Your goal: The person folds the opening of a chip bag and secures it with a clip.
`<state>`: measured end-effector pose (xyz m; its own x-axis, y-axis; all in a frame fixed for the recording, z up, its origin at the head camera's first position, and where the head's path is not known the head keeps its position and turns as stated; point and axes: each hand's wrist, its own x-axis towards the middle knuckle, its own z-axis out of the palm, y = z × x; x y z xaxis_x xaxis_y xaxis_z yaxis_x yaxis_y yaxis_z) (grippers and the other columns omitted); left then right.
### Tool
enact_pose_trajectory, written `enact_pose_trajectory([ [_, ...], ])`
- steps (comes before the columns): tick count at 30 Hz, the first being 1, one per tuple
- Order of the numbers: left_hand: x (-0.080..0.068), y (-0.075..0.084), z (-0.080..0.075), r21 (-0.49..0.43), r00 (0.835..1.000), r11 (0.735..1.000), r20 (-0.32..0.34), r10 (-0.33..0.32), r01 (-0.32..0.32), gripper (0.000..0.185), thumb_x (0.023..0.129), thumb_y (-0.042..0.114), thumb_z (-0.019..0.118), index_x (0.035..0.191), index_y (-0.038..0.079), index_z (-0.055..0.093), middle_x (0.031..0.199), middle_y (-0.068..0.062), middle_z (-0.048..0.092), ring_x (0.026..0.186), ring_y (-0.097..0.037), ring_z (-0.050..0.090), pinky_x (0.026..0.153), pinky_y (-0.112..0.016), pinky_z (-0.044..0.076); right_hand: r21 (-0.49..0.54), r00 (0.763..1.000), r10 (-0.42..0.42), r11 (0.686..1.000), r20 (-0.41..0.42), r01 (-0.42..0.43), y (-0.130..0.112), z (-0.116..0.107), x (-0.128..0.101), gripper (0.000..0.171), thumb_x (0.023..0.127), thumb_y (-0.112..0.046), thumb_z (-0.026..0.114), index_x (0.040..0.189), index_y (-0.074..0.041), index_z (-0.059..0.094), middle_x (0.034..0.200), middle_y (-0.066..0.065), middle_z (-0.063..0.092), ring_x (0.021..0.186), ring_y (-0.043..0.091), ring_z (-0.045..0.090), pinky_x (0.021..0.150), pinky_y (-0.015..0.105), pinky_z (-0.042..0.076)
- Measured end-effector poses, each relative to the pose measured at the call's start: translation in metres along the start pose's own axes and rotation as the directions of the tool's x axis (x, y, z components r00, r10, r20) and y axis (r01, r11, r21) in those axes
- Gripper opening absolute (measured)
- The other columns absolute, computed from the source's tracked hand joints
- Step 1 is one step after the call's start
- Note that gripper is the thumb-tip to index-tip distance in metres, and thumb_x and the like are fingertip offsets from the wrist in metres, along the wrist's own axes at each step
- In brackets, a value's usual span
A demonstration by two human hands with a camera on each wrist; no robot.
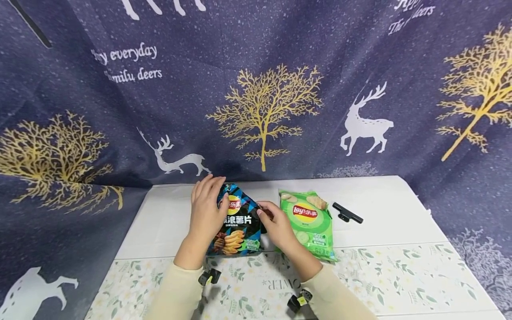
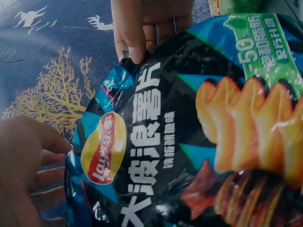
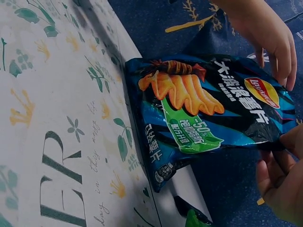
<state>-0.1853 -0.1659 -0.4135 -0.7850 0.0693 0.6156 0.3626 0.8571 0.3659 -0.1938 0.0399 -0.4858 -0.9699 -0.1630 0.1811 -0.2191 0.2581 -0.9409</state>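
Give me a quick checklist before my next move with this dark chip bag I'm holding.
1. Left hand grips the dark chip bag at its top left edge: ok.
2. Right hand pinches the bag's right edge: ok.
3. Bag stands upright on the table: ok.
4. Green chip bag lies apart from the dark one: ok.
5. Black clip within reach: ok.
6. Bag's top sealed: cannot tell.

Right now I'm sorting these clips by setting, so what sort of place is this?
Probably a makeshift home tabletop set up for filming: a white table with a floral cover, a deer-print curtain hung behind as a backdrop, and two chip bags laid out on it.
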Motion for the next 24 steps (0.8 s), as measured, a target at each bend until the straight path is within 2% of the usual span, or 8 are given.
enact_pose_trajectory([
  [4, 0.0051, -0.0015, -0.0013, 0.034, 0.999, 0.999, 0.035, 0.025, -0.026, 0.038, 0.098, 0.014, 0.063, 0.135, 0.006, 0.063, 0.134, -0.014, 0.062, 0.14, -0.035, 0.045, 0.122, -0.061, 0.021, 0.004, 1.0, 0.001, 1.0, 0.002, -0.001, -0.0003, -0.0001, -0.0003, 0.026, 0.103, -0.021, 0.059, 0.127, -0.016, 0.068, 0.11, 0.005, 0.072, 0.091, 0.014, 0.063, 0.078, 0.027, 0.054],
  [10, 0.0079, -0.0019, -0.0017, 0.07, 0.997, 0.997, 0.079, 0.021, -0.027, 0.04, 0.098, 0.018, 0.064, 0.137, 0.008, 0.062, 0.127, -0.015, 0.065, 0.131, -0.035, 0.052, 0.12, -0.063, 0.023, -0.007, 1.0, 0.001, 1.0, 0.008, -0.001, -0.0011, -0.0003, -0.0011, 0.026, 0.103, -0.02, 0.058, 0.127, -0.014, 0.068, 0.111, 0.005, 0.071, 0.091, 0.014, 0.063, 0.078, 0.026, 0.054],
  [24, 0.0074, -0.0023, 0.0022, 0.023, 0.998, 0.999, 0.055, 0.037, -0.039, 0.03, 0.097, 0.014, 0.066, 0.125, 0.005, 0.07, 0.11, -0.013, 0.066, 0.109, -0.032, 0.061, 0.121, -0.057, 0.028, 0.028, 1.0, 0.01, 1.0, -0.002, -0.01, -0.0012, -0.0009, -0.0026, 0.024, 0.103, -0.02, 0.059, 0.125, -0.018, 0.069, 0.114, 0.003, 0.071, 0.092, 0.014, 0.062, 0.078, 0.026, 0.054],
])
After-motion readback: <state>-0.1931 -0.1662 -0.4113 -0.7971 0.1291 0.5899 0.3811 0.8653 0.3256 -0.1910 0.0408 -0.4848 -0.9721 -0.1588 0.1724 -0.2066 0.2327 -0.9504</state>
